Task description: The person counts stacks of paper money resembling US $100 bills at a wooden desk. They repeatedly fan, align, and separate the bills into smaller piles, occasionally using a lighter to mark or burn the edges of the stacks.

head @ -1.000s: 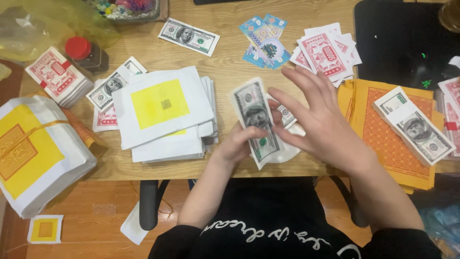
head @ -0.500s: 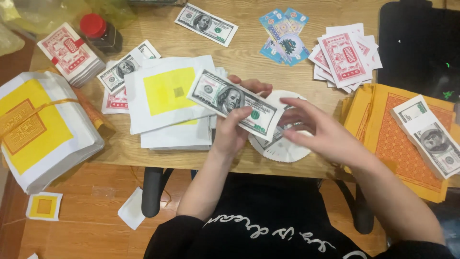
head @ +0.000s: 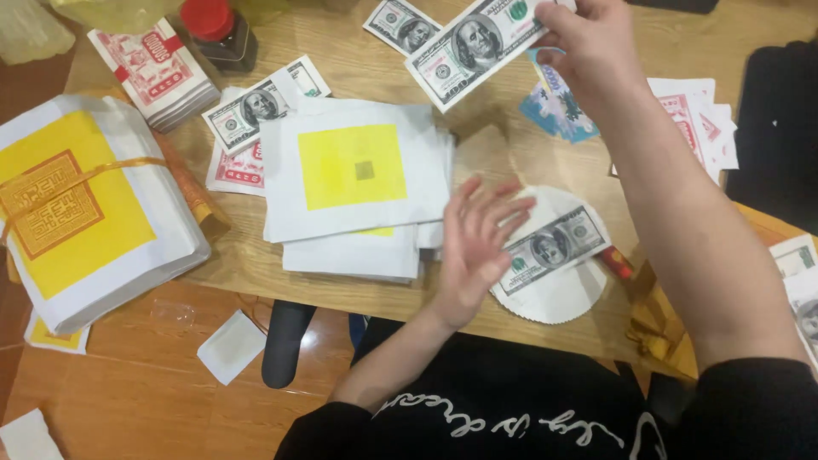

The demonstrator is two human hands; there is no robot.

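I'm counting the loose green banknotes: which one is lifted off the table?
The banknote pinched in the right hand at the top, held above the desk. The others lie flat, including the one on the round white paper by the left hand.

Garment: black long-sleeved top with white cursive script lettering across the chest. Sleeves are pushed up above the elbows, leaving both forearms bare. Left hand [head: 471, 247] and right hand [head: 588, 47]: bare; no rings, watch or gloves visible.
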